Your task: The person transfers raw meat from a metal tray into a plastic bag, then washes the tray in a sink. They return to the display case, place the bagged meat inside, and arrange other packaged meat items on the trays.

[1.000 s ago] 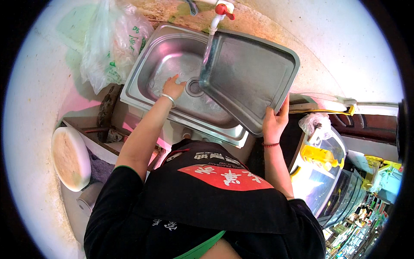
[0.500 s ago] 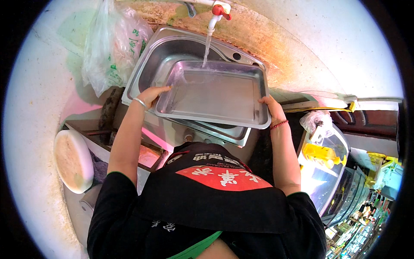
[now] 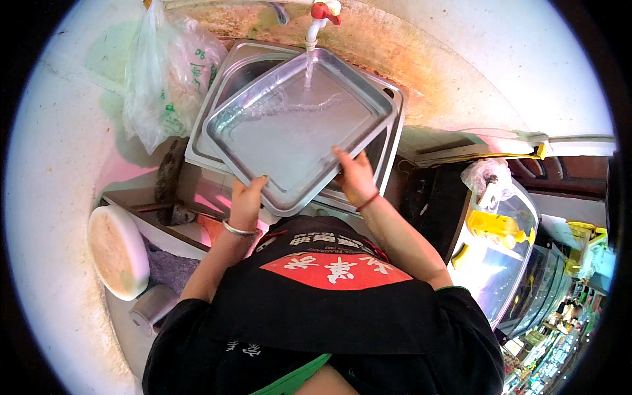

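A shallow rectangular metal tray [image 3: 289,145] is held over the steel sink [image 3: 209,135], turned at an angle with one corner toward me. My left hand [image 3: 247,201] grips its near left edge, thumb over the rim. On the near right edge, my right hand [image 3: 355,176] is closed with the thumb on top and the other fingers mostly hidden underneath. Water [image 3: 308,71] runs from the white tap with a red handle [image 3: 322,14] into the tray's far part and spreads in a ripple across its bottom.
A translucent plastic bag [image 3: 164,85] hangs on the wall left of the sink. Lower left are a round whitish board [image 3: 118,251] and a metal cylinder [image 3: 153,308]. To the right, a yellow bottle [image 3: 497,227] lies on a glass-topped case.
The tray has turned from nearly level to diagonal and come under the tap's stream. My left hand moved nearer to me; my right hand slid inward to the left along the rim.
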### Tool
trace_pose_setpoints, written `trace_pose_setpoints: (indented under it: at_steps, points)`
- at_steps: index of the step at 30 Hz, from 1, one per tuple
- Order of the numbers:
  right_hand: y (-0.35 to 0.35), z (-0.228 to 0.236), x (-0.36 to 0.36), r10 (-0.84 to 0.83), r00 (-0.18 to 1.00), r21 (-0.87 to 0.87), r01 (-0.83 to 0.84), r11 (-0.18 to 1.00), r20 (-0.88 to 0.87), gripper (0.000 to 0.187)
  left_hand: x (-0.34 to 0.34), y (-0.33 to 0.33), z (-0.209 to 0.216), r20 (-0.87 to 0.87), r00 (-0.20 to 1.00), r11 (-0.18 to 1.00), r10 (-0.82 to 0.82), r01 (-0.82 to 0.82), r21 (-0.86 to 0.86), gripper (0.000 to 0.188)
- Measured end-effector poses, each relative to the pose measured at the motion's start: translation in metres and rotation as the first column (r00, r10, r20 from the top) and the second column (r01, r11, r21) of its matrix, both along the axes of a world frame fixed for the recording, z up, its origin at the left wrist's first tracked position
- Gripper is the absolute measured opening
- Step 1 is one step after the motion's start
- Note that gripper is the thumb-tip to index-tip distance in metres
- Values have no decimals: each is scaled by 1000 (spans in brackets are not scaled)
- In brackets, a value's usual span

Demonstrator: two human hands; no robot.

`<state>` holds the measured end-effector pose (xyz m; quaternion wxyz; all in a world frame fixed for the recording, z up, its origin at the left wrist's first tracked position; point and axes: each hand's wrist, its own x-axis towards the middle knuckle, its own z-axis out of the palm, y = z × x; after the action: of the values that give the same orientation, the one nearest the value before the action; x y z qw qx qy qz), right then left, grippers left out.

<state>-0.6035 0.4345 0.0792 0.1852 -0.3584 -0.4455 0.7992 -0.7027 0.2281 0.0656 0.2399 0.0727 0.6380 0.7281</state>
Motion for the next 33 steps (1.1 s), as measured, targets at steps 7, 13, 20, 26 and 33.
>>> trace_pose_setpoints:
  at_steps: [7,13,20,26,33]
  points:
    - [46,5,-12,-32,998,-53,36,998,60,28,-56,-55,4,487,825,929,-286,114,352,72]
    - [88,15,-12,290,954,-181,-273,945,75,28,-113,-23,24,508,819,964,-266,231,134,73]
    - [118,16,-13,365,925,-321,-380,868,-107,53,-130,12,13,386,829,913,-405,392,115,40]
    - [118,-20,32,65,941,-447,-217,868,-332,63,-49,35,0,283,951,973,-125,61,223,37]
    - [35,-82,13,107,992,-237,-89,967,64,38,-26,52,-38,-15,999,979,30,-26,203,43]
